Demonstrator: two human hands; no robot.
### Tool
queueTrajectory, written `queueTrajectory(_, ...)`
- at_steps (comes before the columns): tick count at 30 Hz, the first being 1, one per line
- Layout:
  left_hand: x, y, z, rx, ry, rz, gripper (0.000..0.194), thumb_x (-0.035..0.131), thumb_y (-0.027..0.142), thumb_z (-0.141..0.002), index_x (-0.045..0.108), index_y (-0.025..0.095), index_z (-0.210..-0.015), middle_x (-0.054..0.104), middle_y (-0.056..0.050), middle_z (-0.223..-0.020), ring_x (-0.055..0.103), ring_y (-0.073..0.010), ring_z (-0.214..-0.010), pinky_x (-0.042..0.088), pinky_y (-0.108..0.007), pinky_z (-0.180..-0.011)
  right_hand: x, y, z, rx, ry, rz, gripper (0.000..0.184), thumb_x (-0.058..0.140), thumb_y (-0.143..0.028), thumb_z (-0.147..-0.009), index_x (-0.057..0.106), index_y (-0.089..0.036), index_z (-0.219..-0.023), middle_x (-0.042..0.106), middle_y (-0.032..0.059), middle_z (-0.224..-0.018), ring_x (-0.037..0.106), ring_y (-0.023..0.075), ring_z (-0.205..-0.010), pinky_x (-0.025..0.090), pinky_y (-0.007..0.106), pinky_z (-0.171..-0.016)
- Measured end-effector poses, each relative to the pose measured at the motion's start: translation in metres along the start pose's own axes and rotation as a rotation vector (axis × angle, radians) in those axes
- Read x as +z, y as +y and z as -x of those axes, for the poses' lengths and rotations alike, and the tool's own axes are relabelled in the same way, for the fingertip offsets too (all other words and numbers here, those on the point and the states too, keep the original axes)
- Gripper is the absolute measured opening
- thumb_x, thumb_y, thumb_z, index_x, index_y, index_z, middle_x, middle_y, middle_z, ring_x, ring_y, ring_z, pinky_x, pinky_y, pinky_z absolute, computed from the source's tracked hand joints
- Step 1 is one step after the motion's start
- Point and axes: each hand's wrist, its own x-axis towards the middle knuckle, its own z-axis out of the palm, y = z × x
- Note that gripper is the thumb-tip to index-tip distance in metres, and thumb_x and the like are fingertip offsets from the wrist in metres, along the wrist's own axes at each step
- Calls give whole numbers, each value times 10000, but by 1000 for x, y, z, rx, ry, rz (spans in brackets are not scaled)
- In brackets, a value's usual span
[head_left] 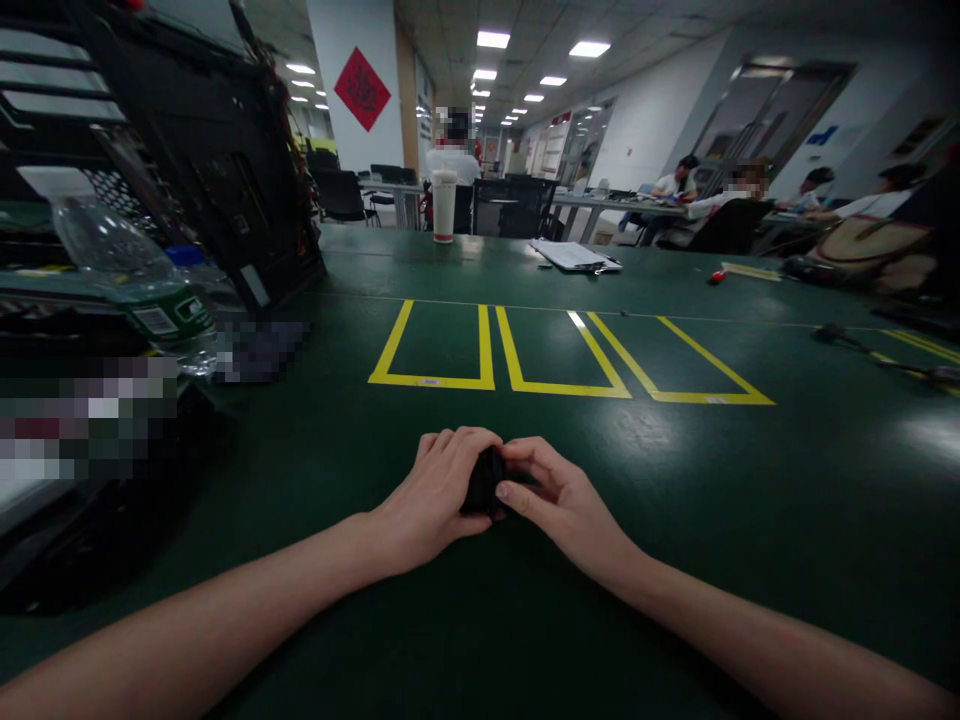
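Between my hands is a small black object (484, 485), dark and partly covered by fingers, so its kind cannot be made out. My left hand (442, 490) wraps around its left side, with the thumb low in front and the fingers over the top. From the right, my right hand (551, 495) pinches its edge with thumb and fingertips. Both hands are close together, low over the green tabletop (420, 630). Beyond them, yellow tape outlines (487, 350) mark three box shapes on the table.
At the left stand a clear plastic bottle (112, 250) and a black computer case (202, 170). Farther back are a tall cup (444, 205) and a clipboard with papers (576, 256). Cables (885, 352) lie at the right. Several people sit at desks in the background.
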Motion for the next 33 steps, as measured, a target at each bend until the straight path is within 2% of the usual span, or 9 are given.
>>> queueTrajectory(3,0,0,0,-3,0,4,480,572,225,-713,319,245,-1121,448,-43,-1089,442,-211,-966,337,-378,-822,-1,2,-2,55,-17,-37,303,566,-236,-712,452,-211,-992,512,31,-988,511,163,-957,470,351,-815)
queueTrajectory(6,0,-1,0,-5,-5,7,479,572,229,-713,321,240,-1120,449,-43,-1085,444,-207,-958,339,-376,-823,-3,4,-4,76,-77,-42,238,552,-245,-724,465,-196,-940,538,20,-928,540,153,-895,472,349,-790)
queueTrajectory(9,0,-1,0,1,-4,2,470,574,227,-709,328,233,-1110,453,-42,-1071,447,-205,-950,341,-373,-817,-4,3,-4,54,-101,-28,186,543,-239,-731,471,-200,-898,540,8,-913,546,145,-871,482,335,-762)
queueTrajectory(15,0,-1,0,14,-11,-29,503,569,193,-709,299,238,-1131,438,-44,-1101,426,-207,-977,325,-374,-836,-1,0,1,-19,-112,31,210,541,-212,-730,463,-221,-924,521,8,-950,533,147,-907,484,311,-763)
queueTrajectory(21,2,-3,0,14,5,-20,534,582,215,-704,284,249,-1145,427,-44,-1125,423,-212,-986,311,-391,-852,-1,2,-1,-8,-86,40,147,453,-280,-789,462,-198,-911,527,9,-869,547,122,-793,489,276,-679)
queueTrajectory(28,3,-4,1,8,12,-5,485,576,228,-709,315,236,-1118,449,-40,-1081,443,-203,-951,337,-376,-823,-6,1,-2,32,-142,-20,186,478,-252,-779,442,-197,-953,513,26,-945,532,136,-869,482,309,-747)
queueTrajectory(30,4,-5,1,13,15,-11,503,580,229,-705,306,238,-1126,445,-42,-1091,440,-207,-956,333,-382,-826,-6,1,-1,4,-176,-14,177,478,-230,-778,442,-204,-949,503,22,-945,528,134,-871,485,308,-747)
queueTrajectory(33,4,-6,1,-3,14,-11,528,591,223,-691,298,232,-1131,446,-45,-1086,439,-211,-954,338,-381,-819,-5,2,0,-101,-147,59,245,523,-175,-741,443,-225,-967,448,22,-1020,487,144,-950,469,316,-803)
